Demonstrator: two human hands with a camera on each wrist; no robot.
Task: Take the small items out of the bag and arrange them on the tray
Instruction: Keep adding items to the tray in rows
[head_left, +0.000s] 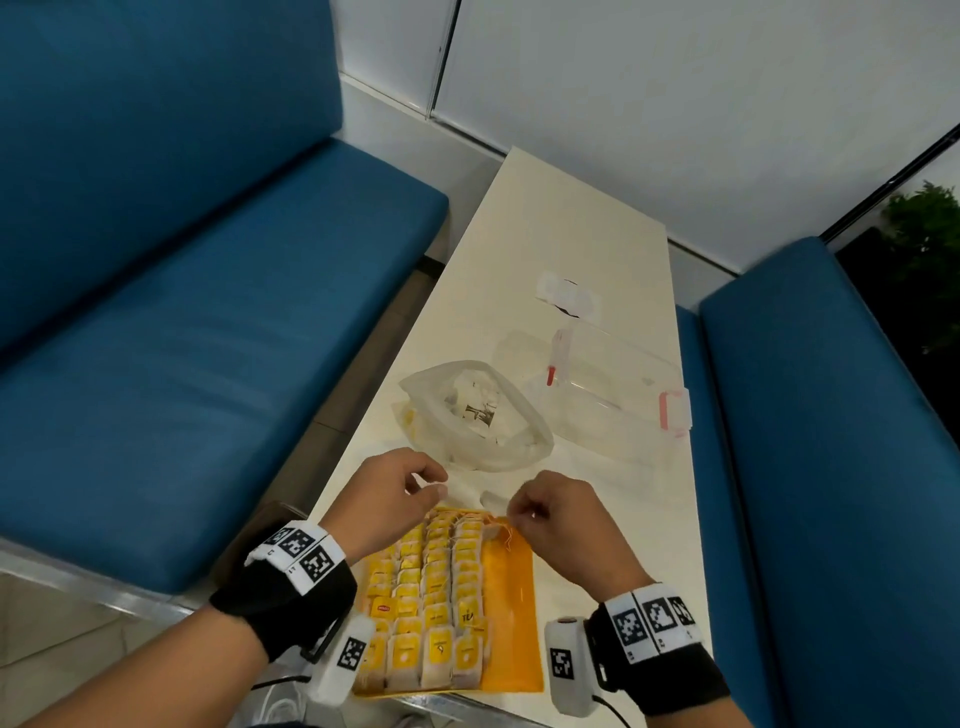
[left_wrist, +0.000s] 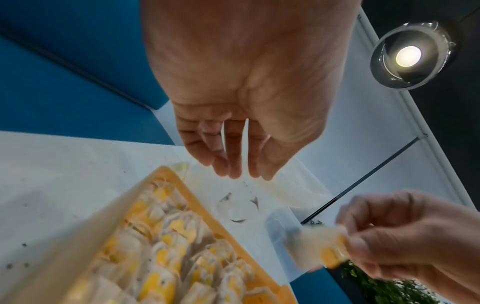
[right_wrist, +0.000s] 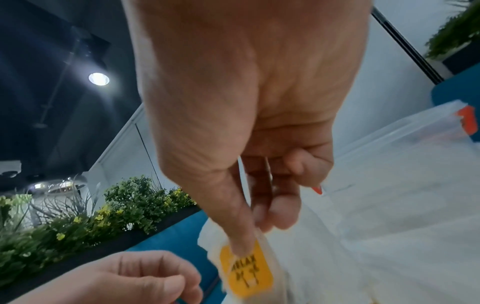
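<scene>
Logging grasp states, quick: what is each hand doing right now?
Left hand: open, fingers loosely curled, holding nothing.
Right hand: pinching a white paper tea bag with yellow tag.

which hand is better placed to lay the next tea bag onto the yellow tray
Right. The right hand already pinches a tea bag by its yellow tag, just above the far end of the tray. The left hand holds nothing visible, fingers loosely curled beside it.

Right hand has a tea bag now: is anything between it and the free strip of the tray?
Nothing visible does. The right hand pinches the tea bag above the tray's far end, beside the filled rows. The bare strip lies directly below it. The left hand holds nothing and hovers off to the other side.
</scene>
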